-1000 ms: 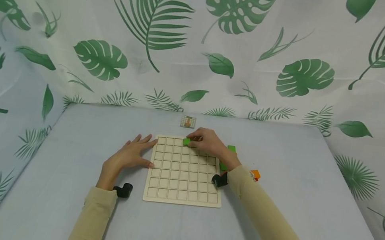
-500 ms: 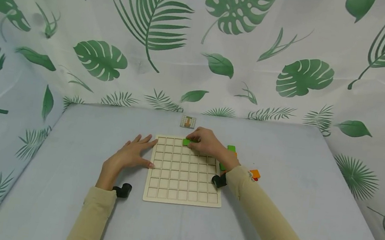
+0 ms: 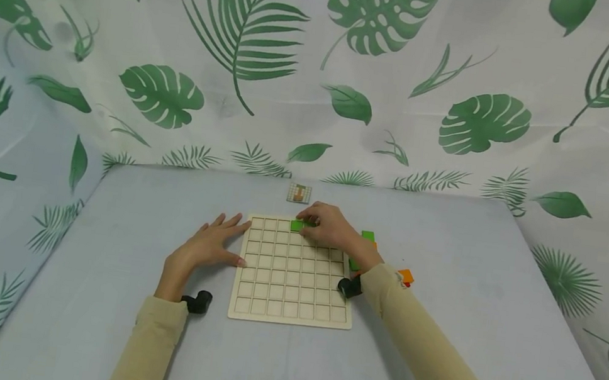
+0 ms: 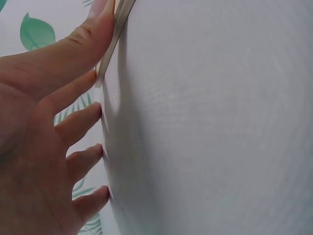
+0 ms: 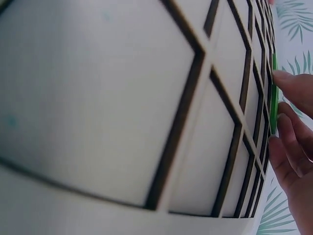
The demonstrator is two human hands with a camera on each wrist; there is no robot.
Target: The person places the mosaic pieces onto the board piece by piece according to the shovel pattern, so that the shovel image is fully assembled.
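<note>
A pale wooden board (image 3: 234,295) with a grid of square recesses lies on the table. My left hand (image 3: 207,246) is spread at its left edge, thumb and index finger touching the rim. In the left wrist view the other fingertips (image 4: 100,152) of this hand rest on the tabletop, beside the board. Over the board's far row my right hand (image 3: 328,226) pinches a flat green piece (image 3: 297,226), partly covered by the fingers. The right wrist view shows the green piece (image 5: 274,112) lying along the far grid line, with thumb and fingertips on it.
Right of the board lie more green pieces (image 3: 368,236), partly behind the right wrist. An orange piece (image 3: 405,276) with a bit of red beside it lies farther right. A small patterned card (image 3: 299,193) sits beyond the board. A leaf-print cloth (image 3: 266,128) stands behind the table.
</note>
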